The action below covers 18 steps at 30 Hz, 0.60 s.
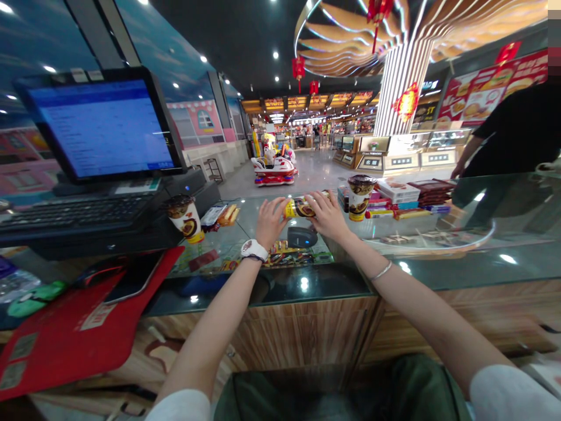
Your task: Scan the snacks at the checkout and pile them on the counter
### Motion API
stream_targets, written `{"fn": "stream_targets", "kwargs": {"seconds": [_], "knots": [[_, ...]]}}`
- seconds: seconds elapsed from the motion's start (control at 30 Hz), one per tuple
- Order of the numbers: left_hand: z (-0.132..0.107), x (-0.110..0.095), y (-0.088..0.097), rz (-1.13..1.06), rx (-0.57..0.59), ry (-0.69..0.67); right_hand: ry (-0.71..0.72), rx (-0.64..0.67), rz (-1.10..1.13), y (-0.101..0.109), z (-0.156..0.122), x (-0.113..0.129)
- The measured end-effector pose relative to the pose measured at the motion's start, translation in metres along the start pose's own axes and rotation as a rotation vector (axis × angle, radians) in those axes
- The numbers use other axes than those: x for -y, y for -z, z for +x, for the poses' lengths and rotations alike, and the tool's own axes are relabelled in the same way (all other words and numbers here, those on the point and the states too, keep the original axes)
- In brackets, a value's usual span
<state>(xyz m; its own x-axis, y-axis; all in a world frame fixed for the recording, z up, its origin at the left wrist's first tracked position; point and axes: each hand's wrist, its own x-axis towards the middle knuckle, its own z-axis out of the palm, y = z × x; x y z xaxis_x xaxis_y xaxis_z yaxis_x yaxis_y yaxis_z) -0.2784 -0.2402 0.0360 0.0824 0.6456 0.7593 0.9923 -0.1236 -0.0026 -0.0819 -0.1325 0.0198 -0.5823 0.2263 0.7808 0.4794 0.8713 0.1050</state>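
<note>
Left hand (272, 221) and right hand (326, 215) curled around opposite ends of a yellow printed snack packet (300, 206), over the glass worktop (482, 263). Packet likely light, slippery and soft, crushable at mid-length; the firmest hold looks to be its ends.

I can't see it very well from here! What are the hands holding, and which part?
The left hand and right hand hold a yellow-wrapped snack packet lengthwise, one at each end, above a glass counter.
</note>
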Motion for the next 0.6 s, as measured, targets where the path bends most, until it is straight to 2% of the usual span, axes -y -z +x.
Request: {"fn": "stream_targets", "kwargs": {"seconds": [0.3, 0.6], "knots": [[0.0003, 0.0015, 0.0005, 0.024, -0.068, 0.058, -0.021, -0.042, 0.023, 0.0028, 0.0014, 0.0022], [0.0006, -0.0052, -0.0008, -0.043, -0.002, 0.032, -0.048, -0.033, 0.002, 0.0001, 0.0000, -0.0004]]}}
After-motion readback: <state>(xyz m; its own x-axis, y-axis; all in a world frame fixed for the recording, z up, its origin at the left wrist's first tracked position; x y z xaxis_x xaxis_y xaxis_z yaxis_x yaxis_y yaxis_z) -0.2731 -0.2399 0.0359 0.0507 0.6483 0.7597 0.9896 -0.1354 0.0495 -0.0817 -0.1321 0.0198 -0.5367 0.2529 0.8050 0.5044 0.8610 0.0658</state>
